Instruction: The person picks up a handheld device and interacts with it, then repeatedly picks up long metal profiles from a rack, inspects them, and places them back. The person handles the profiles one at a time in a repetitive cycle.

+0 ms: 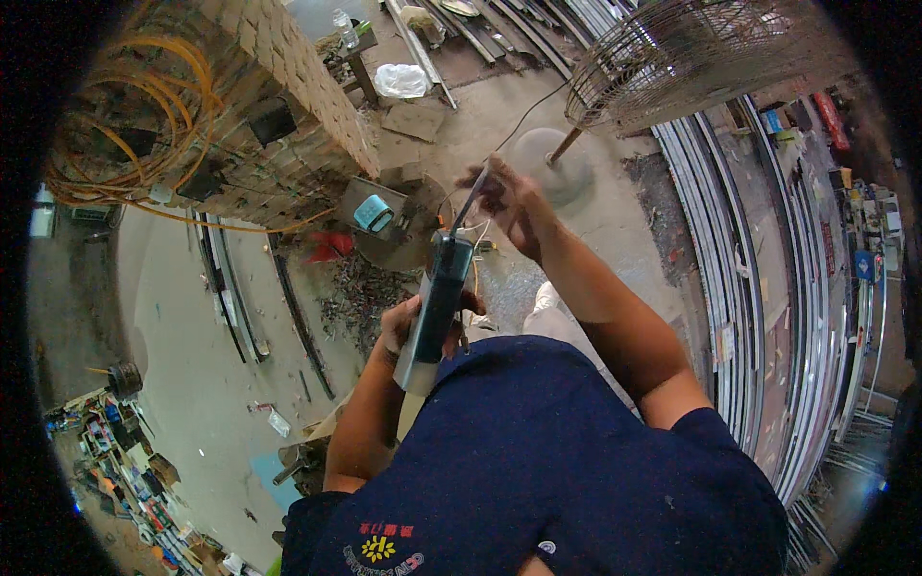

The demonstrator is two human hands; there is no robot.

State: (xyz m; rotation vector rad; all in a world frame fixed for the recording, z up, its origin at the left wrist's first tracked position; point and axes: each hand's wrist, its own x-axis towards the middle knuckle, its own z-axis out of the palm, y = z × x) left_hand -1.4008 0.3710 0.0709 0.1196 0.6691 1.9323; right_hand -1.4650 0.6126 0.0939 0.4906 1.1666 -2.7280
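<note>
My left hand (399,322) is closed around a long, dark, box-shaped piece (437,298) with glossy sides and a paler lower end. The piece tilts in front of my waist. From its far end a thin grey strip (469,202) sticks up toward my right hand (514,206). The right fingers are bent about the strip's upper end and seem to pinch it; shadow hides part of that grip. Beyond the piece, a small teal-and-white object (373,213) rests on a low brown stand (399,240).
A large caged fan (691,67) on a round base (552,163) stands ahead right. Long metal profiles (759,288) lie along the right. A brick pillar (298,77) with a coiled orange hose (144,125) rises at left. Dark scraps (370,298) litter the floor; a cluttered bench (134,470) is lower left.
</note>
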